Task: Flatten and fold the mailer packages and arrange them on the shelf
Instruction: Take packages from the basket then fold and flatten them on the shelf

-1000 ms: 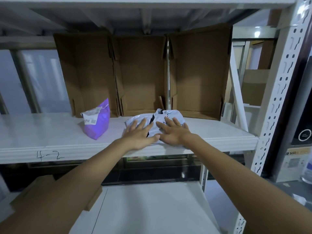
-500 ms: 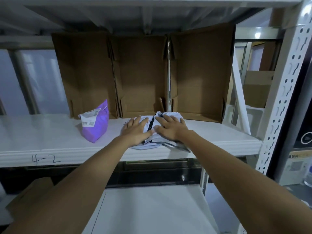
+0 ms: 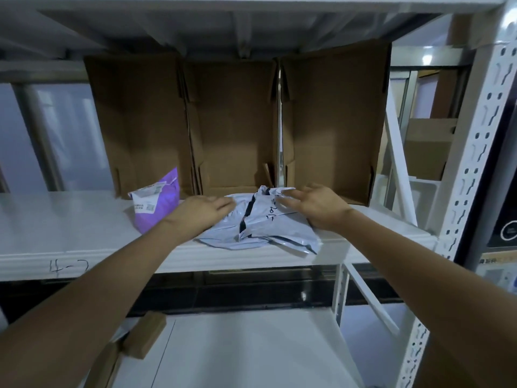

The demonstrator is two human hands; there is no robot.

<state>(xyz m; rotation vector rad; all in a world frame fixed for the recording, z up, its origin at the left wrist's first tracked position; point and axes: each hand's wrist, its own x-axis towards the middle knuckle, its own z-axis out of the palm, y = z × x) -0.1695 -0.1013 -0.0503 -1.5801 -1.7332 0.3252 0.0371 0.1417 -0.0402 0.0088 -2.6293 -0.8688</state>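
White metal shelf point(image 3: 70, 236): crumpled pale-grey plastic mailer point(image 3: 257, 228) at front edge, half flattened, not folded. Left hand point(image 3: 200, 212), right hand point(image 3: 319, 204) pressing its sides, fingers straight, gripping nothing. Purple plastic mailer point(image 3: 158, 204) untouched.

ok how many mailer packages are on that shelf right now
2. A purple mailer stands at the left, in front of the cardboard boxes. A grey mailer lies near the shelf front edge between the left hand and right hand. Others could be hidden.

Both hands (fingers straight) on grey mailer point(image 3: 260, 228), purple mailer point(image 3: 156, 204) beside
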